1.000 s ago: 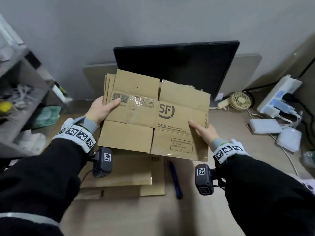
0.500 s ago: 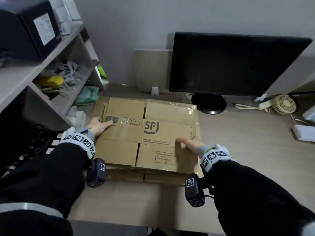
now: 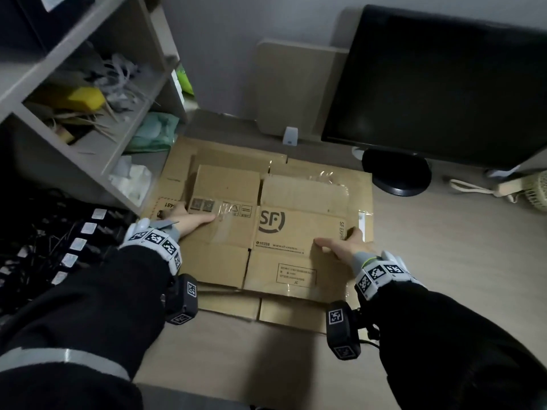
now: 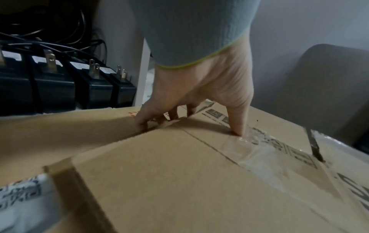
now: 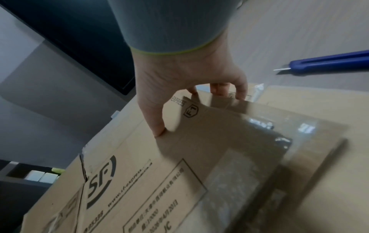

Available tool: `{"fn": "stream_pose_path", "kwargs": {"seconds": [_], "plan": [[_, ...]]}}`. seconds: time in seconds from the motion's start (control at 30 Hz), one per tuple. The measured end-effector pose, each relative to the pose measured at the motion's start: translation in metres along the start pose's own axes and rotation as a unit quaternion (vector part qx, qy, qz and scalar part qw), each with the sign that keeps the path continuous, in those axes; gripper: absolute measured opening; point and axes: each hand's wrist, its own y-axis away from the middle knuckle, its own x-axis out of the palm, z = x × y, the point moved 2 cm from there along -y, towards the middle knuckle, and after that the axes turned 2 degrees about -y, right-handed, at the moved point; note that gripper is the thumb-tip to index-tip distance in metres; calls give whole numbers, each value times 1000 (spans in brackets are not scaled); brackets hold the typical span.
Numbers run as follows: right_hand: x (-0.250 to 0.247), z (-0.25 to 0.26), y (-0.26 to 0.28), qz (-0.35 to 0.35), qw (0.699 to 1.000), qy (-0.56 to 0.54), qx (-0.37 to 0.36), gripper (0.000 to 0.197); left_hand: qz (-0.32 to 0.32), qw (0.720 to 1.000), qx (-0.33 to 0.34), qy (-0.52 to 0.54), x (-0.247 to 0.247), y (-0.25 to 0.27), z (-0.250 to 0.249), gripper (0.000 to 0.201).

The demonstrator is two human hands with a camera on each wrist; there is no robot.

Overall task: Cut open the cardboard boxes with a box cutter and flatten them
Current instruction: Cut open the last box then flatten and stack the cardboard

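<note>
Lowered since earlier, the flattened box (image 3: 266, 232) is gripped at its left edge by the left hand (image 3: 189, 221) and its right by the right hand (image 3: 344, 242), upon the cardboard pile (image 3: 177, 161); fingers beneath seem hidden.

Desk (image 3: 444, 276): flat cartons (image 3: 364, 202), monitor (image 3: 396, 176), cutter (image 5: 329, 62).

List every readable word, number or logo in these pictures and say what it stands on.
"SF" logo: top flattened box.
"www.sf-express": same box, under the logo.
"SF EXPRESS": its right edge, partly behind the right hand.
"JC": its framed panel; other lines blurred.
"481": lower flattened box.
Codes by the left hand: unreadable.
</note>
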Motion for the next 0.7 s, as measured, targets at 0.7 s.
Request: {"fn": "stream_pose_path", "kwargs": {"seconds": [0.7], "plan": [[-1, 76, -48, 7, 999, 28, 20, 101, -78, 996, 6, -29, -5, -78, -57, 96]]}}
